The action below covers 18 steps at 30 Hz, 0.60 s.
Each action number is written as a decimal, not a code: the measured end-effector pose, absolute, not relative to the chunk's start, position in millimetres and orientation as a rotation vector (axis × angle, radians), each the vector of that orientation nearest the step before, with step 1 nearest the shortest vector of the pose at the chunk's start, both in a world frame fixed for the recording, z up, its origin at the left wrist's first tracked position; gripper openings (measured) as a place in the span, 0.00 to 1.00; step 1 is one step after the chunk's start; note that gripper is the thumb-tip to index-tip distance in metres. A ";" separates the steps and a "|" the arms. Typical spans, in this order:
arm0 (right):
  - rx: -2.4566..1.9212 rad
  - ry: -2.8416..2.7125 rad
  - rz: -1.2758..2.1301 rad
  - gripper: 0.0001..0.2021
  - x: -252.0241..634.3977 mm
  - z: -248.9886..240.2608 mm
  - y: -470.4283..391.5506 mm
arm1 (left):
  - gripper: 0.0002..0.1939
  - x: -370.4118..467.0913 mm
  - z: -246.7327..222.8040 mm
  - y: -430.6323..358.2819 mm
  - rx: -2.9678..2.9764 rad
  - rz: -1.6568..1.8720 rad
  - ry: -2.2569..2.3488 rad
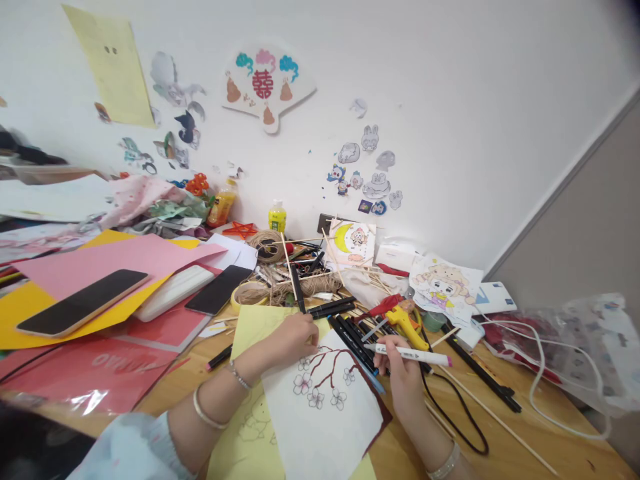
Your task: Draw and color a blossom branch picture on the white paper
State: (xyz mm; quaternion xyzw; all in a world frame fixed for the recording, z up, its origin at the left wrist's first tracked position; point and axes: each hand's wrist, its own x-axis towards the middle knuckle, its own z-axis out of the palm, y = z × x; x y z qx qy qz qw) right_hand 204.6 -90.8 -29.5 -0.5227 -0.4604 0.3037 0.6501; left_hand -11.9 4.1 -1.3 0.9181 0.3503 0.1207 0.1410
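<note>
Right grip (400, 375): closed around slim white pink-ended marker (420, 354), long axis crosswise.
White blossom-drawn paper (330, 430): left of this grip.
Left grip (295, 337): nearer, touching paper; pinching, cannot tell.

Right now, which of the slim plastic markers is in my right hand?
Your right hand holds the white marker with the pink end; the black markers beside the white paper with drawn blossoms lie loose.

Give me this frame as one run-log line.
left hand: at white paper's top edge | right hand: holding white marker | drawing: blossoms on reddish-brown branches | beside paper: black pens
</note>
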 end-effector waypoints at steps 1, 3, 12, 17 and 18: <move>-1.186 -1.045 0.691 0.15 204.7 -29.8 -90.8 | 0.04 -11.9 -1.1 4.2 2.632 0.358 1.004; -1.194 -1.052 0.694 0.16 205.3 -30.9 -90.4 | 0.03 -11.8 0.9 3.8 2.560 0.378 1.008; -1.259 -1.341 0.425 0.17 209.8 -41.8 -74.3 | 0.08 -12.9 18.2 6.9 2.080 0.767 0.920; -1.224 -1.139 0.706 0.16 217.7 -39.2 -73.6 | 0.18 -17.7 22.5 8.6 1.830 0.955 0.879; -1.205 -1.105 0.788 0.16 219.3 -37.1 -75.1 | 0.19 -19.1 23.2 8.0 1.795 0.947 0.871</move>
